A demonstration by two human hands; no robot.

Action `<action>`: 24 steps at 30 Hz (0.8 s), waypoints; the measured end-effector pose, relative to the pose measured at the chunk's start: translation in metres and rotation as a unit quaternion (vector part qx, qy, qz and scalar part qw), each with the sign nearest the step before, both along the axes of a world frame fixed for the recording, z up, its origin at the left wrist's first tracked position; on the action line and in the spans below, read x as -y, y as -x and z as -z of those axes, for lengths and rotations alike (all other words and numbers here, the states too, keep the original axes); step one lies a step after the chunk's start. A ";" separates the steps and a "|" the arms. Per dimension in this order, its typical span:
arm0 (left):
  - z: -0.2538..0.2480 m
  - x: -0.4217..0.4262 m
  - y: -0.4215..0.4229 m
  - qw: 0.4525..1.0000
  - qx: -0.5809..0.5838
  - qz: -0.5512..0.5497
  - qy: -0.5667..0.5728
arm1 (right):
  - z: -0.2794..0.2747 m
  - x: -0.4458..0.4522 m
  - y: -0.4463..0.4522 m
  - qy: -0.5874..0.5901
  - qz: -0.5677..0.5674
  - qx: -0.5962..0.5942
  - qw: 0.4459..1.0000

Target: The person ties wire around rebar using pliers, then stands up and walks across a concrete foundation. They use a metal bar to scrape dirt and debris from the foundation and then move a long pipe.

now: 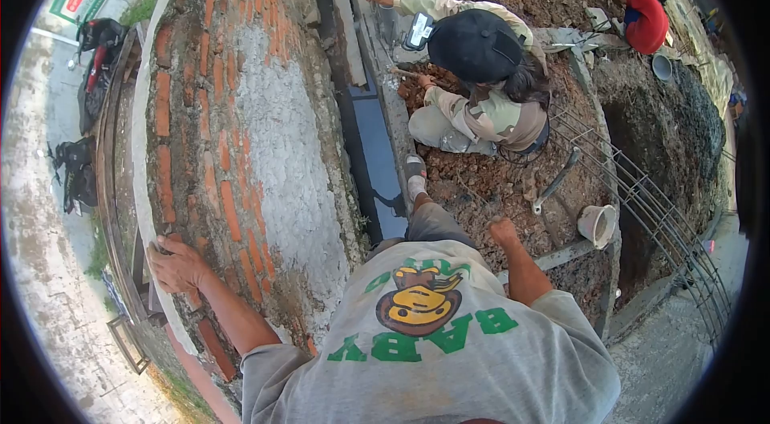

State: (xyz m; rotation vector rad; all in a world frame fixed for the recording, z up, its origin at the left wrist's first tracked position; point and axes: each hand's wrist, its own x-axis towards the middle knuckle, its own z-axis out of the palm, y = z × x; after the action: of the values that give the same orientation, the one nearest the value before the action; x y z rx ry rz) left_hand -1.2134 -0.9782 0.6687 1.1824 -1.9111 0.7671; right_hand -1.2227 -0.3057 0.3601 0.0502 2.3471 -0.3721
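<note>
My left hand (175, 265) rests on the rim of the brick wall (233, 203), its fingers apart over the edge. Bare brick and a broad patch of grey render cover the wall's face. On the other side, my right hand (504, 232) hangs over the reddish soil (513, 191), fingers curled into a fist with nothing visible in it. Near that hand a grey bar-like tool (556, 181) lies slanted, with a dirty white bucket (597, 226) to its right.
A co-worker in a black cap (476, 45) crouches ahead beside a water-filled channel (377, 159). Farther right, another person in a red shirt (646, 23) bends near a grey bucket (662, 67). A rebar cage (642, 183) spans a pit. Motorbikes (76, 171) stand beyond the wall.
</note>
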 end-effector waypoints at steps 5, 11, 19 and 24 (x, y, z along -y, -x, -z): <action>-0.001 -0.002 0.001 1.000 -0.003 -0.004 0.011 | 0.001 0.003 0.000 -0.041 -0.019 0.016 0.999; -0.003 -0.006 0.001 1.000 -0.011 0.006 0.000 | -0.013 0.009 0.003 0.052 0.146 0.059 0.986; -0.005 -0.007 0.003 1.000 -0.005 0.002 -0.007 | -0.003 0.011 0.008 -0.005 0.051 0.054 0.997; -0.004 -0.006 0.003 1.000 -0.009 0.004 -0.002 | -0.009 0.011 0.012 -0.080 -0.174 -0.011 0.981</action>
State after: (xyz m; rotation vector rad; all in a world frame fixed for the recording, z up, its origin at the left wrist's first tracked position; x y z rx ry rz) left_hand -1.2161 -0.9718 0.6732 1.1799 -1.9029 0.7466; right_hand -1.2343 -0.3166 0.3691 -0.2847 2.3445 -0.0112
